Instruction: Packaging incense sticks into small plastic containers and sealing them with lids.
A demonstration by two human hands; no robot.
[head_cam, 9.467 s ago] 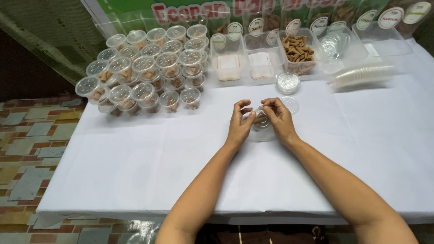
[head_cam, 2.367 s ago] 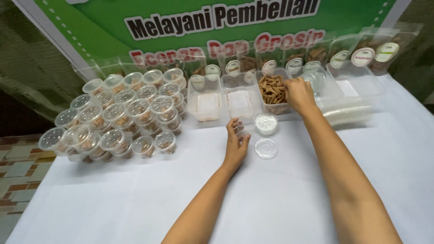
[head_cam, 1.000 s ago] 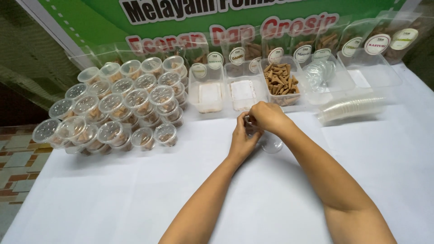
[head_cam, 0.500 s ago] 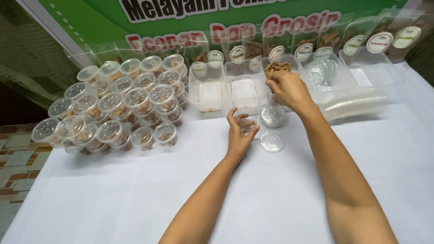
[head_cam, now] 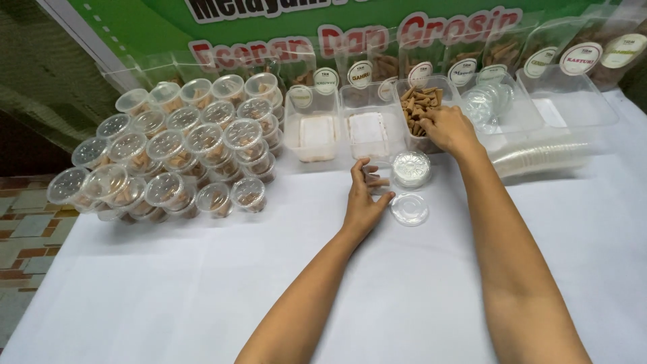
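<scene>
My left hand [head_cam: 362,199] rests on the white tablecloth [head_cam: 202,283], fingers curled around a small clear cup [head_cam: 379,180] with a few brown sticks in it. Farther back, my right hand [head_cam: 450,128] reaches into a clear tub of brown snack sticks [head_cam: 416,105], its fingertips closed among them. A short stack of clear round lids [head_cam: 411,168] stands just right of the cup. One loose lid [head_cam: 409,209] lies flat in front of that stack.
Several lidded cups filled with snacks [head_cam: 182,155] are piled at the left. Two tubs with white contents [head_cam: 317,131] stand left of the stick tub, and a tub of lids [head_cam: 492,104] right of it. Nested clear cups [head_cam: 539,158] lie on their side.
My right hand has gone from the cup back into the tub of sticks. My left hand has stayed on the cup by the lids.
</scene>
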